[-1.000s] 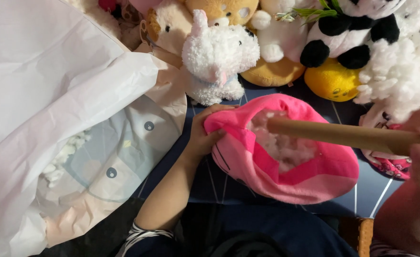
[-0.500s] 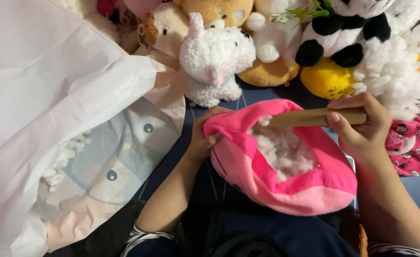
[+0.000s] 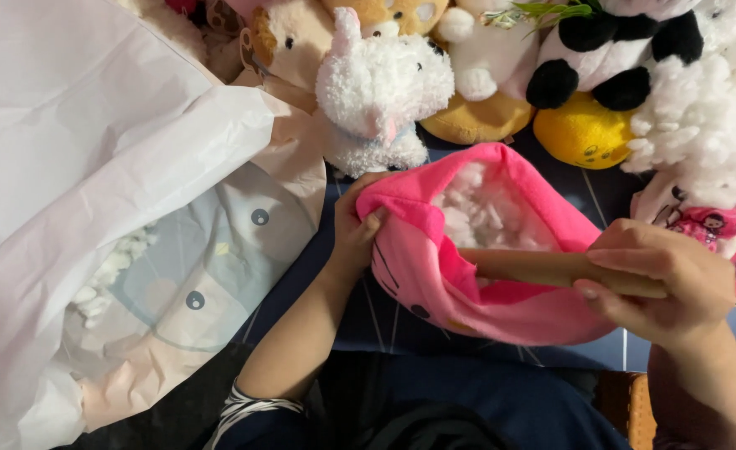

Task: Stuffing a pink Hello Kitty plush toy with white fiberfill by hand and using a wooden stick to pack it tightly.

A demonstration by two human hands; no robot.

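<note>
While gripped at its rim by the left hand [image 3: 355, 237], pink plush shell [image 3: 501, 308] full of white stuffing [image 3: 485, 212], right hand [image 3: 660, 283] closed around a wooden stick [image 3: 535, 268].

A plush shell [image 3: 485, 267] sits at frame centre with stuffing [image 3: 489, 208] inside and a wooden stick [image 3: 551, 268] entering from the right. Finished soft toys [image 3: 385, 87] line the top edge; a large plastic bag [image 3: 93, 167] fills the left.

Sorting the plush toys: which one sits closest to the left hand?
The fluffy white plush, just above the left hand; the panda and yellow toy sit farther right.
</note>
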